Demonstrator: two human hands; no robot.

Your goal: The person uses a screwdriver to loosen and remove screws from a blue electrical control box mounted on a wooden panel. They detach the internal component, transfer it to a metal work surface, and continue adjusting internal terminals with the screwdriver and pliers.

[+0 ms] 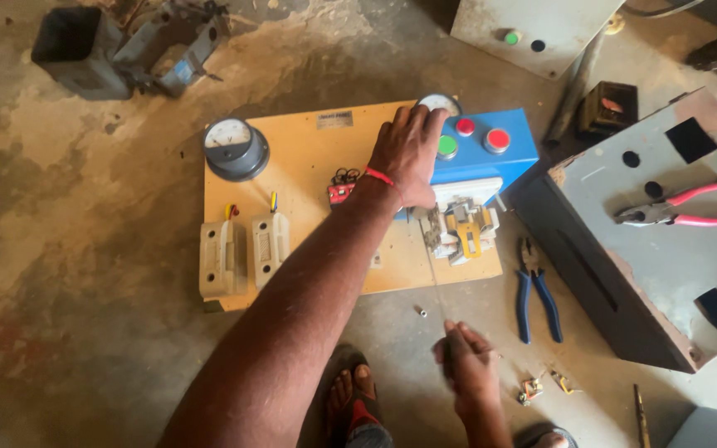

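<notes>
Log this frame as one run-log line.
left hand: resting on blue switch box on wooden panel board | right hand: pinching something small, unclear | blue pliers: on floor

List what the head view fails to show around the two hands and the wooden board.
- Blue box: its left part is hidden by the left hand.
- Second round meter: mostly covered by that hand's fingertips.
- Right hand: motion-blurred, grip unreadable.
- Small parts beside it: too small to identify.

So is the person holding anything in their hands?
The left hand holds nothing; it rests flat on the blue box on the board. The right hand is pinched shut, but what it holds cannot be told.
</notes>
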